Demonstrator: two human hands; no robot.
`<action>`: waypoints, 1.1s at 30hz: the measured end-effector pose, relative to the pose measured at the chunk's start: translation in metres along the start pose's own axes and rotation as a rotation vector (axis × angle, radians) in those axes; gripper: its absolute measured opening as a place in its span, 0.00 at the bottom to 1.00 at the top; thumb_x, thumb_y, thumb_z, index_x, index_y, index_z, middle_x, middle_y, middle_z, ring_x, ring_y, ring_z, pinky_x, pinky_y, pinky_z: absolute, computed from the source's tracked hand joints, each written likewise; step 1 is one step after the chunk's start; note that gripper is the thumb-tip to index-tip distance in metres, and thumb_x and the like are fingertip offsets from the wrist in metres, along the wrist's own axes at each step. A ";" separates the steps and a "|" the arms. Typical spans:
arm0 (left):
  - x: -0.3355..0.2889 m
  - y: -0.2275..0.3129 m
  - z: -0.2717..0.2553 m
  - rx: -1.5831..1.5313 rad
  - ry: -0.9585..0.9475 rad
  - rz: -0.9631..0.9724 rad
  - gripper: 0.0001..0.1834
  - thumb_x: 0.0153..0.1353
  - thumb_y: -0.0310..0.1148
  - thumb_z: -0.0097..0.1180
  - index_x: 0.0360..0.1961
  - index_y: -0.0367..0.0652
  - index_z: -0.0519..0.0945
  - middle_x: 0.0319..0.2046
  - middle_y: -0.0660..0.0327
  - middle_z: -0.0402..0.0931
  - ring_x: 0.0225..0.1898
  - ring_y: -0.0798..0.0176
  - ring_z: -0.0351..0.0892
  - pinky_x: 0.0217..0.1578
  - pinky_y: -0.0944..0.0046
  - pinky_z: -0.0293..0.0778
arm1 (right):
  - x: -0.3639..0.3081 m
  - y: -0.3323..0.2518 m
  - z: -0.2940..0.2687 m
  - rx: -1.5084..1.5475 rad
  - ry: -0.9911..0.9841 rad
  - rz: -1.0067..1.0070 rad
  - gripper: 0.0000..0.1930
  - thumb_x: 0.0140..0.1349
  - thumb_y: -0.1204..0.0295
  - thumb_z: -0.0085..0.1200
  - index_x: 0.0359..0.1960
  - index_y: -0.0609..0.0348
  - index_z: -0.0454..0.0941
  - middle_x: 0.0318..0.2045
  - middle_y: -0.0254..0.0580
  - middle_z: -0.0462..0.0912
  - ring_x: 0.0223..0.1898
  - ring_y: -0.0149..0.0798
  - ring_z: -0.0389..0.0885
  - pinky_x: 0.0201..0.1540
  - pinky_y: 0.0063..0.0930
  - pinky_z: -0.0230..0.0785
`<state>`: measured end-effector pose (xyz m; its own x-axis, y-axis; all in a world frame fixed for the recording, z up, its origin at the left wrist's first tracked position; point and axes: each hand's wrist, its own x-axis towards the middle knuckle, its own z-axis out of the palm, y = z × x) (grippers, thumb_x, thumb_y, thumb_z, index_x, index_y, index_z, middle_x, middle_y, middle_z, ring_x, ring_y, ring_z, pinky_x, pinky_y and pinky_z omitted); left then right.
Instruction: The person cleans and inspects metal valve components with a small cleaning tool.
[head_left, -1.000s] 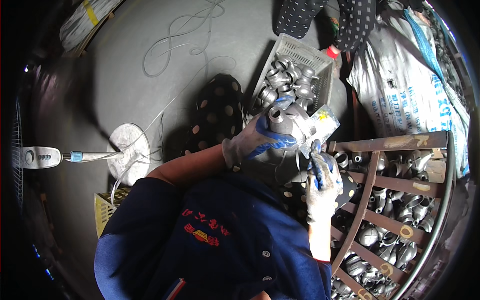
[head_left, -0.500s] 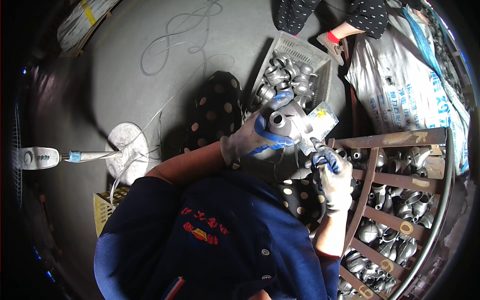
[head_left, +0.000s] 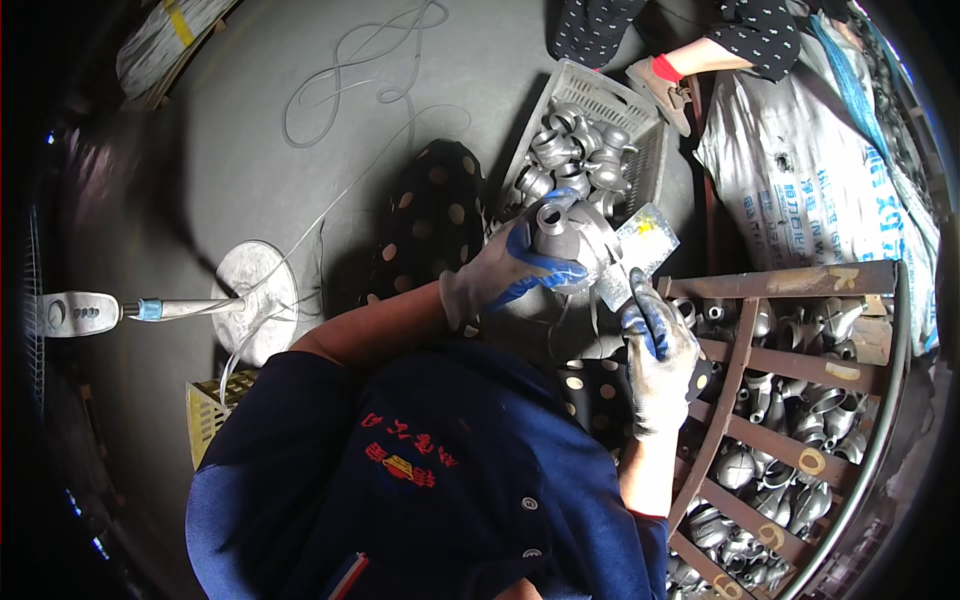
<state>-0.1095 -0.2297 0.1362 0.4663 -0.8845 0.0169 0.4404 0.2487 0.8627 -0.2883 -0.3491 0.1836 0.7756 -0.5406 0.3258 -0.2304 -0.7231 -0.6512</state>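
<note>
My left hand [head_left: 510,262], in a grey glove with blue palm, is closed round a grey metal casting [head_left: 557,240]. The casting has a short round neck with a hole, and a wider flanged body. Against its right side is a flat, scuffed metal plate [head_left: 648,240] with a yellow smear. Just below the plate's lower edge is my right hand [head_left: 662,340], gloved alike. Its fingers are curled, the foremost reaching up toward the plate; whatever they hold, if anything, is hidden.
Beyond my hands stands a grey plastic crate [head_left: 640,110] of similar castings. A brown metal rack [head_left: 820,280] holding more castings is at right, below a white sack [head_left: 780,170]. A person's foot [head_left: 660,95] is beside the crate. A fan [head_left: 80,313] and cable lie left.
The casting has tilted in my left hand, its neck now turned more upward. My right hand has shifted slightly down and left, its foremost finger straightening toward the plate.
</note>
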 end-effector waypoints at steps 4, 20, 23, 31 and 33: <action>0.001 0.001 0.001 0.054 -0.026 0.003 0.31 0.50 0.30 0.66 0.55 0.39 0.68 0.44 0.61 0.75 0.45 0.69 0.74 0.47 0.66 0.72 | -0.001 -0.012 -0.004 -0.234 -0.102 0.026 0.11 0.52 0.75 0.57 0.39 0.55 0.81 0.34 0.45 0.80 0.36 0.49 0.80 0.39 0.37 0.72; 0.001 0.008 0.005 0.100 -0.087 0.046 0.30 0.51 0.30 0.65 0.56 0.38 0.68 0.46 0.58 0.74 0.47 0.67 0.75 0.50 0.63 0.71 | -0.004 -0.005 0.001 -0.165 -0.025 -0.031 0.12 0.53 0.77 0.54 0.40 0.58 0.79 0.33 0.48 0.78 0.34 0.50 0.78 0.38 0.37 0.71; -0.003 0.011 0.004 -0.088 -0.136 0.014 0.31 0.52 0.29 0.64 0.56 0.38 0.67 0.47 0.58 0.74 0.48 0.66 0.75 0.51 0.62 0.71 | -0.006 -0.010 0.003 -0.335 -0.049 -0.052 0.15 0.49 0.77 0.56 0.41 0.56 0.79 0.34 0.47 0.77 0.36 0.51 0.78 0.39 0.39 0.71; 0.000 0.005 0.004 0.014 -0.083 0.028 0.31 0.52 0.29 0.64 0.57 0.38 0.66 0.47 0.58 0.74 0.48 0.65 0.75 0.52 0.62 0.71 | -0.006 -0.003 0.002 -0.251 -0.029 -0.049 0.18 0.45 0.79 0.56 0.41 0.55 0.79 0.35 0.46 0.77 0.37 0.50 0.78 0.40 0.39 0.71; 0.000 0.007 0.005 -0.028 -0.084 0.037 0.31 0.51 0.30 0.64 0.56 0.38 0.66 0.47 0.58 0.74 0.48 0.66 0.75 0.52 0.62 0.71 | -0.007 -0.001 0.003 -0.215 -0.054 -0.018 0.17 0.46 0.79 0.56 0.42 0.55 0.79 0.35 0.46 0.77 0.36 0.51 0.78 0.40 0.39 0.71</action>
<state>-0.1109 -0.2298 0.1445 0.4172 -0.9042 0.0915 0.4462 0.2915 0.8461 -0.2919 -0.3430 0.1801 0.8096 -0.5071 0.2956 -0.3316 -0.8107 -0.4826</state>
